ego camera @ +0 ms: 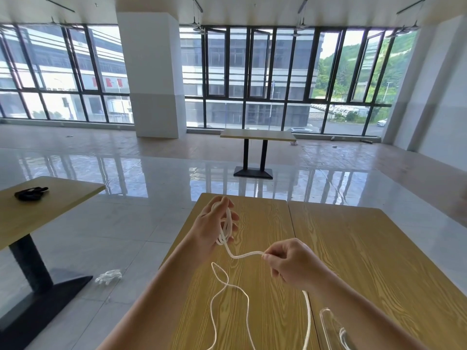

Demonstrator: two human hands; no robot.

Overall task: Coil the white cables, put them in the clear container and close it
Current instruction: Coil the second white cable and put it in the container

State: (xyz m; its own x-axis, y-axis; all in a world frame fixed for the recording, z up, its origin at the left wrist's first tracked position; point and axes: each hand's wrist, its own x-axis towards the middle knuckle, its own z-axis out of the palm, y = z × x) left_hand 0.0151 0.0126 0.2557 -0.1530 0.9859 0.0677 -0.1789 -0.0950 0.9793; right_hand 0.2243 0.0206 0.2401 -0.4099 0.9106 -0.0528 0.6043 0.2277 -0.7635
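while the left hand (pixel 214 224) keeps a few loops of the white cable (pixel 228 286) bunched in its curled fingers, the right hand (pixel 290 263) pinches the strand just beside it, hands apart. the loose rest snakes over the wooden table (pixel 366 248) below both wrists. the clear container (pixel 333 327) sits under the right forearm, something white inside, can't tell what.

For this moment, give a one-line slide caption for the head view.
Left hand holds coiled white cable; right hand pinches next length.
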